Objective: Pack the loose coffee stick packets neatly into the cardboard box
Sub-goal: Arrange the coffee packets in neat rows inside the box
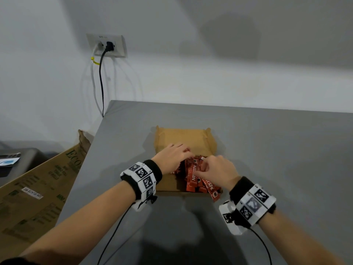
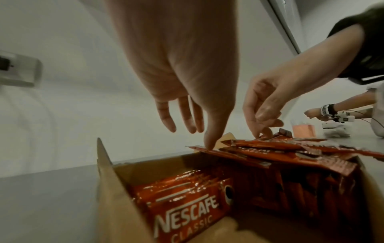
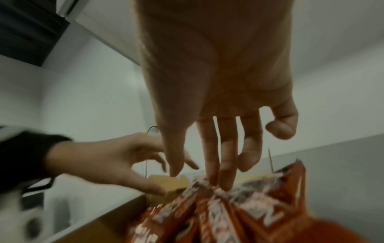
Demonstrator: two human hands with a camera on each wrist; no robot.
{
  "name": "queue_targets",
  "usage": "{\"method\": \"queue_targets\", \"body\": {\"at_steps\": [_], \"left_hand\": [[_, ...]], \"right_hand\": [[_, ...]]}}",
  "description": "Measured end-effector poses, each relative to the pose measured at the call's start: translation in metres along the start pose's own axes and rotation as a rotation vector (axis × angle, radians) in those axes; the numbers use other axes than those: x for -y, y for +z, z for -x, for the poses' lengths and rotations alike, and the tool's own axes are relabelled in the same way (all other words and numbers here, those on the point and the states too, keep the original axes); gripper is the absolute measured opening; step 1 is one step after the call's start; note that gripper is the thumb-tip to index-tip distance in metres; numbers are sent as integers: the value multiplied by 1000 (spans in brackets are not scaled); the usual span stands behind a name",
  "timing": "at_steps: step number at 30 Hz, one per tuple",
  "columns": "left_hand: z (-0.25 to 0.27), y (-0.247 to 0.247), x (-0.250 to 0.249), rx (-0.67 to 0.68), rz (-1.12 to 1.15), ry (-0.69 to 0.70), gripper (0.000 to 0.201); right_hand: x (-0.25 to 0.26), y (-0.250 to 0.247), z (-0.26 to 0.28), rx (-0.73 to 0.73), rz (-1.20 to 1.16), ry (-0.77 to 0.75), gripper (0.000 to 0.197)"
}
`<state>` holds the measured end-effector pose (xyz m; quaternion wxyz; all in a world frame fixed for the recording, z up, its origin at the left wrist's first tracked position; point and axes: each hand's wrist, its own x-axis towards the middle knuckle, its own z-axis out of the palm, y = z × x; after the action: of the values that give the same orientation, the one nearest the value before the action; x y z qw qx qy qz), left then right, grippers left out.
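Note:
An open shallow cardboard box (image 1: pixel 183 137) lies on the grey table (image 1: pixel 286 150). Red Nescafe stick packets (image 1: pixel 194 176) fill its right and near part, some heaped crookedly, and one pokes over the near rim. In the left wrist view a few packets (image 2: pixel 182 194) lie flat inside by the box wall (image 2: pixel 108 180), beside a loose pile (image 2: pixel 270 151). My left hand (image 1: pixel 183 150) reaches into the box with straight fingers, its thumb tip (image 2: pixel 208 144) on the end of the top packet. My right hand (image 1: pixel 207 165) hovers over the pile, its fingertips (image 3: pixel 226 182) touching packet ends (image 3: pixel 228 213).
A large flattened printed carton (image 1: pixel 38 184) leans against the table's left edge. A wall socket (image 1: pixel 107 45) with two cables sits behind. Far off to the right, another person's arm (image 2: pixel 332 111) and a small orange bag (image 2: pixel 303 130) show.

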<state>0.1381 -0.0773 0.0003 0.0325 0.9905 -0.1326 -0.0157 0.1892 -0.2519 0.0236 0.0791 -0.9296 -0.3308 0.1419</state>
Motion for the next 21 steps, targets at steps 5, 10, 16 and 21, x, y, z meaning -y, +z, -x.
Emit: {"method": "queue_targets", "body": {"at_steps": [5, 10, 16, 21], "left_hand": [[-11, 0, -3, 66, -70, 10, 59], [-13, 3, -5, 61, -97, -8, 48], [-10, 1, 0, 28, -52, -53, 41], [-5, 0, 2, -18, -17, -67, 39]], "right_hand": [[13, 15, 2, -99, 103, 29, 55], [16, 15, 1, -81, 41, -7, 37], [10, 20, -2, -89, -59, -45, 26], [1, 18, -3, -144, -176, -36, 26]]}}
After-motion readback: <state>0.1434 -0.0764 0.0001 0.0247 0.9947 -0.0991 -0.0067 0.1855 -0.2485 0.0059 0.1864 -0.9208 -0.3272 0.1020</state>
